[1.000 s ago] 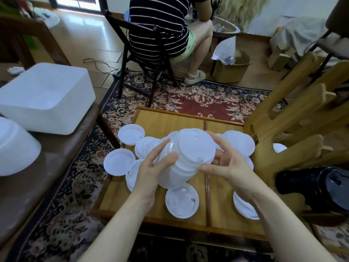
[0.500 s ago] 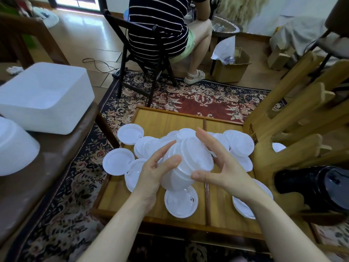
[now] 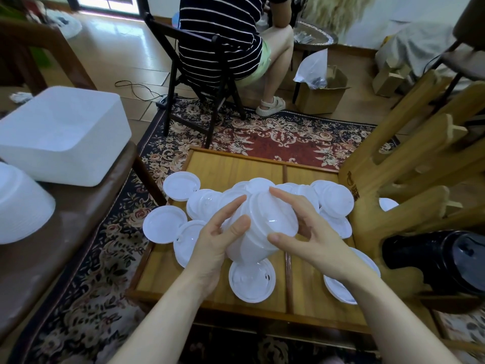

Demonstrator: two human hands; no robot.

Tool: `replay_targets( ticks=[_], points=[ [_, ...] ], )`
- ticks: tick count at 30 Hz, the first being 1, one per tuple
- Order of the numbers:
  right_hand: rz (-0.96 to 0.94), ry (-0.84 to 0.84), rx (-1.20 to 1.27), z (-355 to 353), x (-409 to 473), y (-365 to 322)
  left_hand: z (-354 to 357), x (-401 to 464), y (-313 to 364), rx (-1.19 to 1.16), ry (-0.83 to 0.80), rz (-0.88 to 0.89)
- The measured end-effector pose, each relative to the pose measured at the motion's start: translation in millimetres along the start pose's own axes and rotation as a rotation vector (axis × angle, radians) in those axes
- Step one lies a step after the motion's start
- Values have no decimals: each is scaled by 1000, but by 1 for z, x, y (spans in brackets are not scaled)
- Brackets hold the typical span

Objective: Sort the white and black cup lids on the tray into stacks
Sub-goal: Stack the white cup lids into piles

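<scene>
A tilted stack of white lids hangs above the wooden tray. My left hand grips the stack's left side, thumb and fingers curled round it. My right hand holds the stack's top lid between thumb and fingers. Several loose white lids lie scattered on the tray, one just below the stack, others behind it. A stack of black lids lies on its side at the right, off the tray.
A wooden rack stands against the tray's right side. A white tub and white bowls sit on the brown table at left. A seated person on a black chair is beyond the tray, on the patterned rug.
The white stack has tilted further toward me and sunk a little. My right hand has shifted round the top lid, thumb now at its lower rim. My left hand kept its hold.
</scene>
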State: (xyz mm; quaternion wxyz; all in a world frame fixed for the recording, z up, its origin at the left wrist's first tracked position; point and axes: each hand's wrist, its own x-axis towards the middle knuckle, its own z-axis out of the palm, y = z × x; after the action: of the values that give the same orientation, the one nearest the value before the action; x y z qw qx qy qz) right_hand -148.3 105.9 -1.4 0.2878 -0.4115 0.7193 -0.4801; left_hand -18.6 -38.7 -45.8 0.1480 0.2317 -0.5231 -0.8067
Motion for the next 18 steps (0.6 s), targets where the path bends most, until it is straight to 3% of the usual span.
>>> replay_targets(
  ticks=[18],
  points=[
    [32,177,-161,22,1,1,1,-2,-4,32,25,52]
  ],
)
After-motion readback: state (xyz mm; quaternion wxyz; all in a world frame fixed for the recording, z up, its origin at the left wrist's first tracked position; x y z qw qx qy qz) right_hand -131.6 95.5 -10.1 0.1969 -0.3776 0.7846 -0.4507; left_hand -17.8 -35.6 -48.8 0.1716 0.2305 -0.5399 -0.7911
